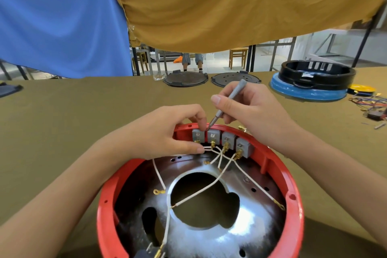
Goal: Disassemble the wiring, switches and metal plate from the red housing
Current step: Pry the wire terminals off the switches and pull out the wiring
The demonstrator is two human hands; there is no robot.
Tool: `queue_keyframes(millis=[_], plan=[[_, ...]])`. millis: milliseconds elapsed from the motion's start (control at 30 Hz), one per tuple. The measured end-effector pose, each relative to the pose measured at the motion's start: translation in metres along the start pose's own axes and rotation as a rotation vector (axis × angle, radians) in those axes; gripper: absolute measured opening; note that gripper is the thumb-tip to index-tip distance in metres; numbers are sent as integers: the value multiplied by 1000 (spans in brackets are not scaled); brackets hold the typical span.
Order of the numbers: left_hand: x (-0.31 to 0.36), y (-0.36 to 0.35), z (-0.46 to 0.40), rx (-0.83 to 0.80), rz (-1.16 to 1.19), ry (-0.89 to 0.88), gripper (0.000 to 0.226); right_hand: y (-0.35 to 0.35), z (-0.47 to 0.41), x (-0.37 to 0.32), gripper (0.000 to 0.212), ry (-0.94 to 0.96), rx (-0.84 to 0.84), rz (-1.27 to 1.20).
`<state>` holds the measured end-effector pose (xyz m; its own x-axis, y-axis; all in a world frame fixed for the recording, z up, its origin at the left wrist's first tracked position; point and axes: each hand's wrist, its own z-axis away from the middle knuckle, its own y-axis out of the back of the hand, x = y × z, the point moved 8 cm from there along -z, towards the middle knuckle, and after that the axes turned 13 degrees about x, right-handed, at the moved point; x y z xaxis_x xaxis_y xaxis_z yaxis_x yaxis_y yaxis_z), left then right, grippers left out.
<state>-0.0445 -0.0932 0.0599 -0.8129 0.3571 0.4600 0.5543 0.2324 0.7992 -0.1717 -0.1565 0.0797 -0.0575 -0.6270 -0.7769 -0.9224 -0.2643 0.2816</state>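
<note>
Now right hand (247,109) grips screwdriver (227,102) (tip between switches (222,139)); left hand (167,132) pinches leftmost switch (198,135).

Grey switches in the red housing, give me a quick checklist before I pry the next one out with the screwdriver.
1. Screwdriver tip at the gap between the first two grey switches: ok.
2. Right hand grips the screwdriver: ok.
3. Left hand steadies the leftmost switch and pinches the white wires: ok.
4. Wires unplugged from the switches: not ok, brass terminals still attached.
5. Red housing secured on the table: cannot tell.
</note>
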Motion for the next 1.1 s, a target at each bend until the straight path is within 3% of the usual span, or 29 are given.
queue_keyframes(millis=[200,400,633,1100], plan=[[-3,17,6,-2,-180,19,31,-3,3,-5,19,3,-78,-86],[4,23,9,62,-325,-78,30,-6,7,-7,28,5,-73,-75],[7,23,12,100,-353,-98,28,-6,10,-14,20,152,-83,83],[-1,9,10,56,-60,-80,9,-8,13,-20,20,255,-131,169]])
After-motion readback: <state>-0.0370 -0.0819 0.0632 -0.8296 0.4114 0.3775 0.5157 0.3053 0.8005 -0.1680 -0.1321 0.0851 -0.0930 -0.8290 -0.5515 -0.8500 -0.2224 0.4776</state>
